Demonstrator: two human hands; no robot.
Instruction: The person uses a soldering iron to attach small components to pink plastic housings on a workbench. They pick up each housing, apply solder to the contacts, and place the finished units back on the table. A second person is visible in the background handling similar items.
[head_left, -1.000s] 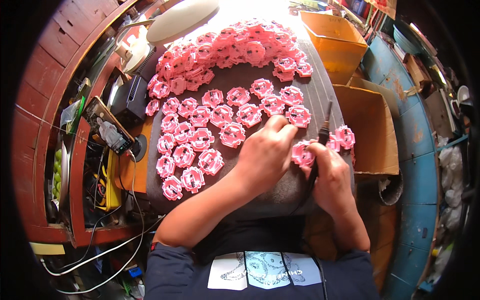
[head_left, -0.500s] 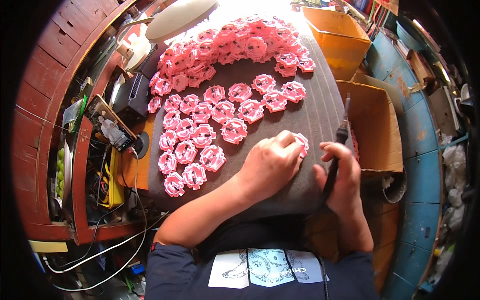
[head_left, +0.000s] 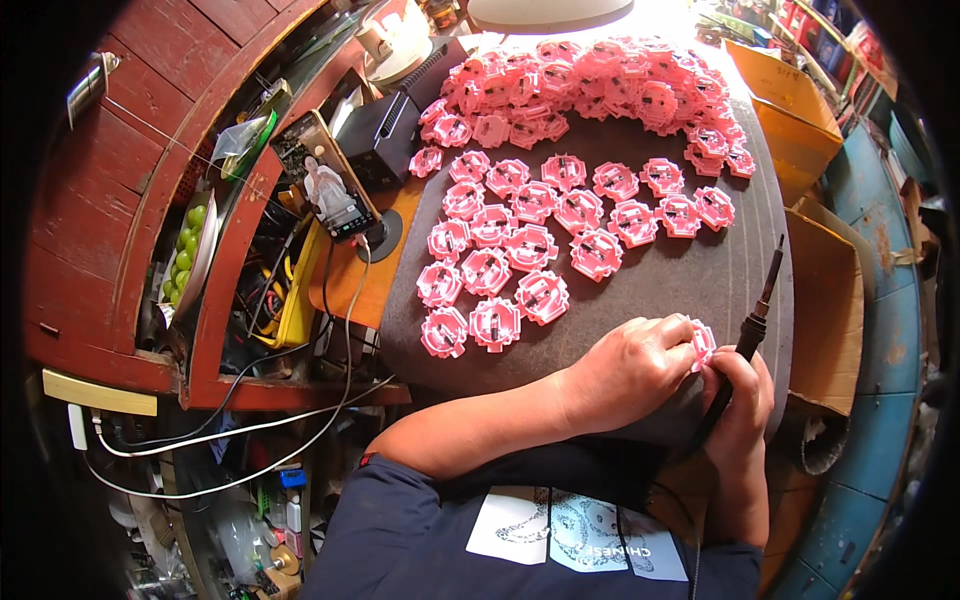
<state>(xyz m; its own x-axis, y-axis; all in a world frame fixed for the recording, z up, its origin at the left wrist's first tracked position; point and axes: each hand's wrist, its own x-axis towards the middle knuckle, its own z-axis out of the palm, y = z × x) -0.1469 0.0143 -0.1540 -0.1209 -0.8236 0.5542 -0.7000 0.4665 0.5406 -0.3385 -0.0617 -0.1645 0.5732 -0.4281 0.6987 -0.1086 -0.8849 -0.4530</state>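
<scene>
My left hand (head_left: 635,368) is closed on a pink plastic part (head_left: 703,341) near the right front of the dark-topped table (head_left: 640,290). My right hand (head_left: 742,400) grips a soldering iron (head_left: 755,323), its tip pointing up and away from the part. The thumb and fingertips of that hand also meet the part's near edge. Loose rows of similar pink parts (head_left: 542,297), with dark pieces in their middles, lie beyond my left forearm. Behind them rises a heap of more pink parts (head_left: 590,85).
On the left stand a phone (head_left: 325,185) on a round-based holder and a black box (head_left: 378,140). Cardboard boxes (head_left: 830,300) flank the table's right side. White cables (head_left: 270,435) hang at the left. A bright lamp (head_left: 548,12) overhangs the far end.
My right hand, earlier apart from the pink part, has come up to it with the soldering iron still in its grip. The view has swung left, so the scene sits farther right.
</scene>
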